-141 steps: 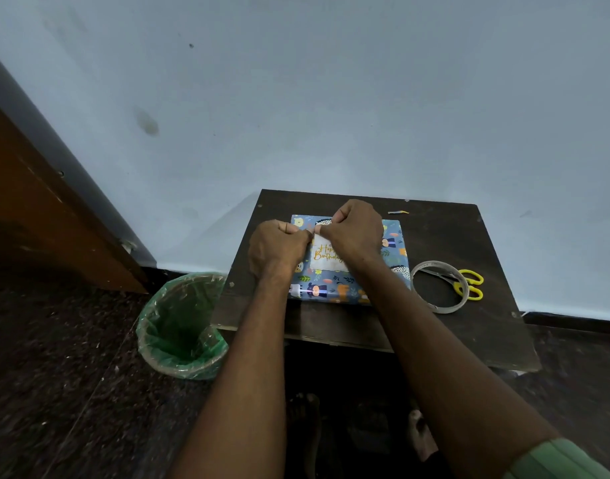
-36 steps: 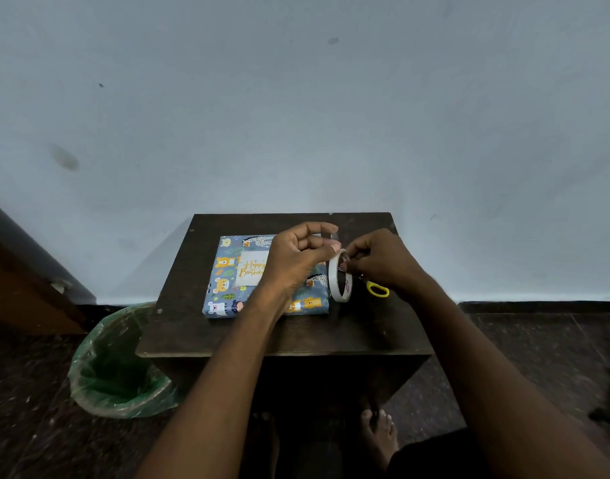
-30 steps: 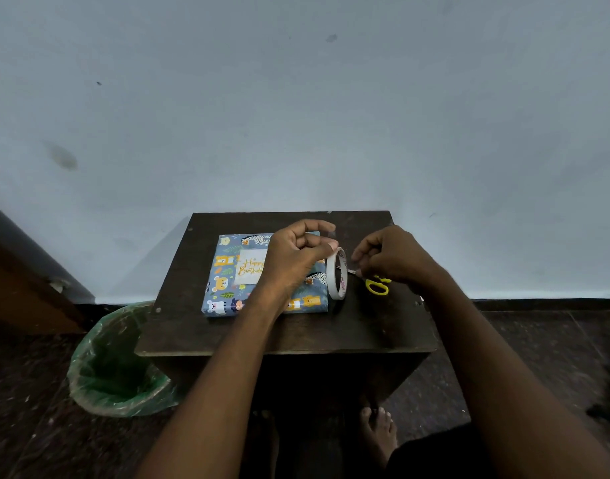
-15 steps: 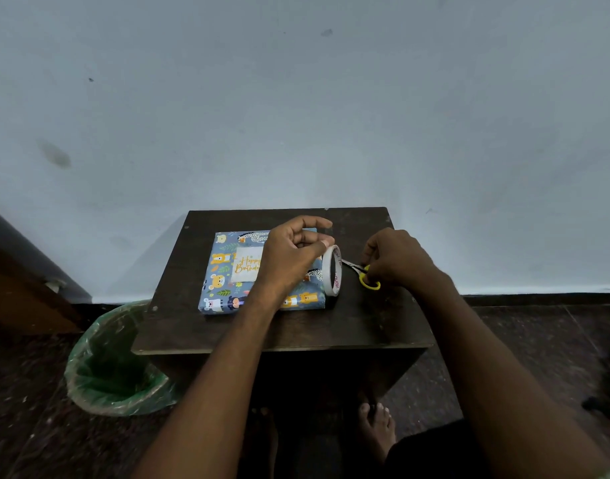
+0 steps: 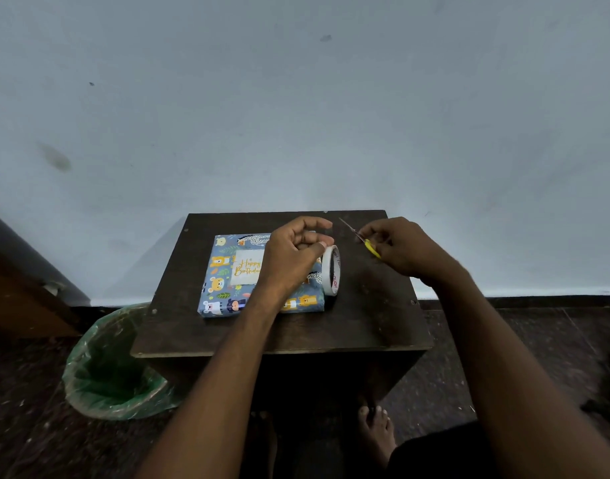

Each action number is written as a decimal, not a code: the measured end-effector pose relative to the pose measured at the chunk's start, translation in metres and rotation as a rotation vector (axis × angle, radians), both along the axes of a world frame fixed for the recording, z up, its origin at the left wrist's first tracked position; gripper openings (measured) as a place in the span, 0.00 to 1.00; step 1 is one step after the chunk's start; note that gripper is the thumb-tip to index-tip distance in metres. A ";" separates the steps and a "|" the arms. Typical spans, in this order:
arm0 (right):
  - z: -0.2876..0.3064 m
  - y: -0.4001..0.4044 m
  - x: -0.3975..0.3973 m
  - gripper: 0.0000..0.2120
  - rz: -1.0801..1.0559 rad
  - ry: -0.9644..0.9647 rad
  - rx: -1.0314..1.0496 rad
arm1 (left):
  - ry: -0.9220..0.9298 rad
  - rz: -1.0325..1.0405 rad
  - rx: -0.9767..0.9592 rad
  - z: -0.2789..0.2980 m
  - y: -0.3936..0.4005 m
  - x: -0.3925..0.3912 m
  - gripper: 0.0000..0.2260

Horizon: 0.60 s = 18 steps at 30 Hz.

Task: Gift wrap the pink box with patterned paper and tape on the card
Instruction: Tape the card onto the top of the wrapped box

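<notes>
The box [image 5: 224, 288], wrapped in blue animal-print paper, lies flat on the small dark table [image 5: 365, 316]. A white "Happy Birthday" card [image 5: 246, 267] sits on its top face. My left hand [image 5: 293, 257] hovers over the box's right part and holds the tape roll [image 5: 331, 269] upright on its edge, thumb on the rim, index finger raised. My right hand [image 5: 400, 250] is lifted above the table's right side, gripping the yellow-handled scissors [image 5: 364, 240], blades pointing up and left toward the tape.
A bin lined with a green bag [image 5: 113, 364] stands on the floor left of the table. A pale wall rises right behind the table. Brown wooden furniture [image 5: 16, 292] is at far left. My bare foot [image 5: 376, 433] shows beneath the table's front.
My right hand has picked the scissors up off the table and raised them toward the tape roll. My left hand still holds the roll upright beside the box.
</notes>
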State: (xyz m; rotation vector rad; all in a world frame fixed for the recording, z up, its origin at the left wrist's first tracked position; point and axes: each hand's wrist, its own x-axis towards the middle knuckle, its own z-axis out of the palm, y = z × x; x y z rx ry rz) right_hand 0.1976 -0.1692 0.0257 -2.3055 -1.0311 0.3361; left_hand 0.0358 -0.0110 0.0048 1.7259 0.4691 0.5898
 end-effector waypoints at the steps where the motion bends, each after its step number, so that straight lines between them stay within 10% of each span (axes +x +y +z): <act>1: 0.003 -0.002 0.000 0.17 0.041 0.017 0.011 | 0.004 0.000 -0.001 0.000 0.000 0.000 0.14; 18: 0.024 -0.018 -0.002 0.15 0.148 0.107 -0.062 | -0.035 0.000 0.037 -0.006 -0.007 0.009 0.12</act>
